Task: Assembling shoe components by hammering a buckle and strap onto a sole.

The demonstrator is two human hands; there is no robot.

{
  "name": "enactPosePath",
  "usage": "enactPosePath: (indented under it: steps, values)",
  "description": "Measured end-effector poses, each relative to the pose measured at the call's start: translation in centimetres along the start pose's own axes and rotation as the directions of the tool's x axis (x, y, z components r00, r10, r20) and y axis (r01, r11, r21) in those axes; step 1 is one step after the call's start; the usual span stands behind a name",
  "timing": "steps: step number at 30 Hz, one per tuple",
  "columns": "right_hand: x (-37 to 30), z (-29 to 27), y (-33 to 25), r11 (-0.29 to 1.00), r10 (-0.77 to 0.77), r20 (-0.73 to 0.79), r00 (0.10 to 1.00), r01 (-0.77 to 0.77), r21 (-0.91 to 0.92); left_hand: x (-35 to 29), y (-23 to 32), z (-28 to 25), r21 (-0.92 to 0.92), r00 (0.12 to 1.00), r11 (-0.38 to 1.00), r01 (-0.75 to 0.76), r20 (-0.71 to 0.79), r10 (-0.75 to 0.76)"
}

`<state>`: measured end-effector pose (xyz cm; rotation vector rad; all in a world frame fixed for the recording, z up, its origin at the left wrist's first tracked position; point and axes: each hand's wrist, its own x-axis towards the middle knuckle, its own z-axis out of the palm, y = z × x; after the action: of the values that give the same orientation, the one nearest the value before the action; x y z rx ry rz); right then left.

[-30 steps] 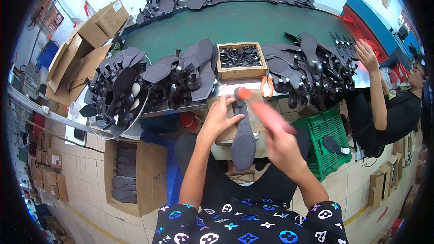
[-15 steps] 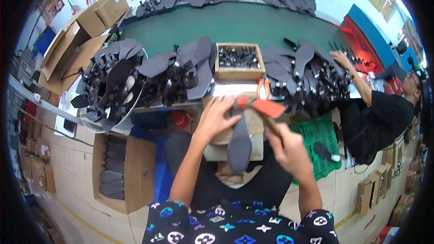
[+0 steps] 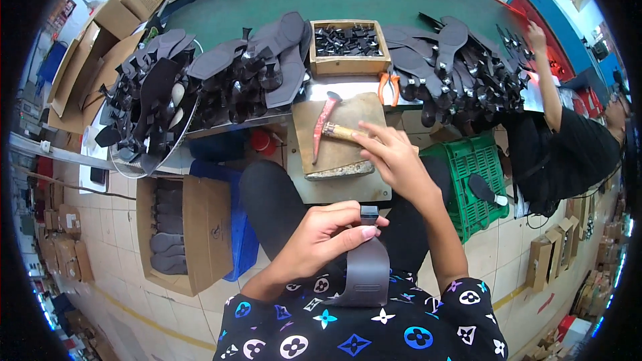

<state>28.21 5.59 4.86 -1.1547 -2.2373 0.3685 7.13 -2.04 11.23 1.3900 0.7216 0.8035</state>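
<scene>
Close to my chest, my left hand (image 3: 328, 237) pinches a dark grey shoe sole (image 3: 368, 271) by its narrow end, where a small black heel piece (image 3: 369, 213) sticks up between thumb and fingers. The sole's broad end curves down against my shirt. A hammer with a red head (image 3: 326, 120) and a short wooden handle (image 3: 344, 133) lies on the worn work block (image 3: 307, 147). My right hand (image 3: 401, 164) is open, its fingertips at the handle's end; whether they still touch it I cannot tell.
Beyond the block stand a wooden box (image 3: 351, 65) of small black pieces and orange-handled pliers (image 3: 388, 89). Heeled soles are piled on both sides, some in a white basket (image 3: 127, 168). A green crate (image 3: 471, 190), a carton (image 3: 207, 241) and a co-worker (image 3: 562, 134) flank me.
The sole has gone from the block toward my chest in my left hand. The hammer, gripped by my right hand before, now lies on the block, and that hand's fingers have opened.
</scene>
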Motion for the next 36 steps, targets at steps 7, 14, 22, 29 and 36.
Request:
enactPosePath:
  steps: [7,14,22,29,36]
  values:
    - [-4.5,-1.1,-6.7,0.173,0.176,0.225,0.958,-0.255,0.951,0.2,0.3,0.9,-0.289,0.937,0.905,0.313,0.248,-0.245]
    - [-5.3,-0.8,-6.6,-0.129,0.112,0.128,0.985,-0.113,0.985,0.6,0.1,2.9,-0.386,0.871,0.8,0.459,0.372,-0.321]
    - [-5.8,-2.4,-6.5,0.206,0.137,0.039,0.99,-0.067,0.976,0.6,0.4,3.0,-0.162,0.925,0.947,0.278,0.31,-0.219]
    - [-6.1,-4.1,-7.7,0.617,0.115,-0.092,0.989,0.001,0.787,-0.5,-0.3,3.0,0.144,0.946,0.99,-0.007,0.322,-0.04]
    - [-5.8,-4.1,-5.8,0.728,0.397,-0.422,0.815,0.0,0.685,0.5,0.6,2.7,0.056,0.954,0.995,0.087,0.283,-0.099]
